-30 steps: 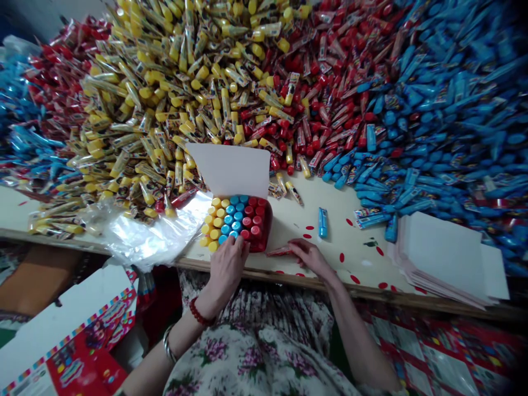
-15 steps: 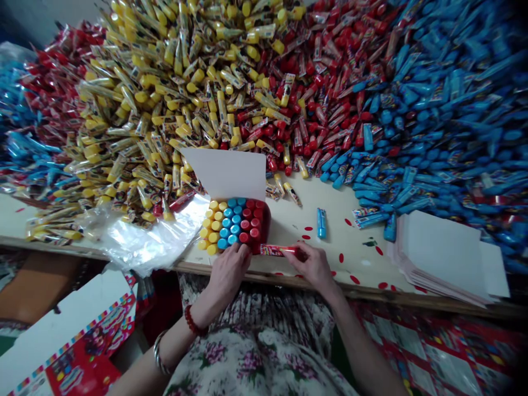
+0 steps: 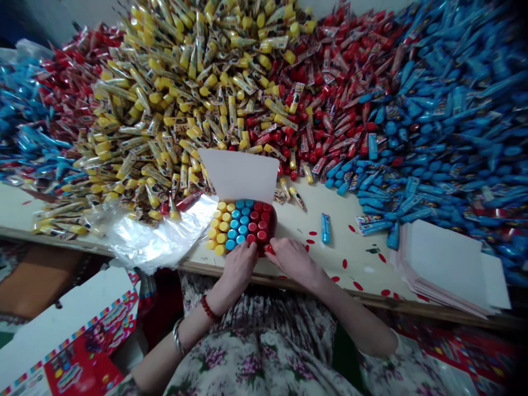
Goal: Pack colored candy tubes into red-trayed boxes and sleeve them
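Note:
An open box with a raised white flap (image 3: 243, 175) stands near the table's front edge. Yellow caps (image 3: 220, 238), blue caps (image 3: 238, 224) and red caps (image 3: 258, 223) show in it, in rows from left to right. My left hand (image 3: 241, 265) touches the front of the box below the blue and red caps, fingers bent together; what they grip, if anything, is hidden. At the box's front right corner, my right hand (image 3: 293, 263) pinches a red-capped tube (image 3: 269, 249), mostly hidden by the fingers.
Heaps of yellow tubes (image 3: 157, 99), red tubes (image 3: 330, 93) and blue tubes (image 3: 445, 121) cover the back. A single blue tube (image 3: 325, 228) lies right of the box. Clear plastic (image 3: 157, 236) lies left; stacked white card (image 3: 449, 258) sits right. Printed cartons (image 3: 78, 341) are below left.
My right hand has moved left to the box, bringing the red tube with it. The tube's printed body no longer shows. The whole view has shifted slightly.

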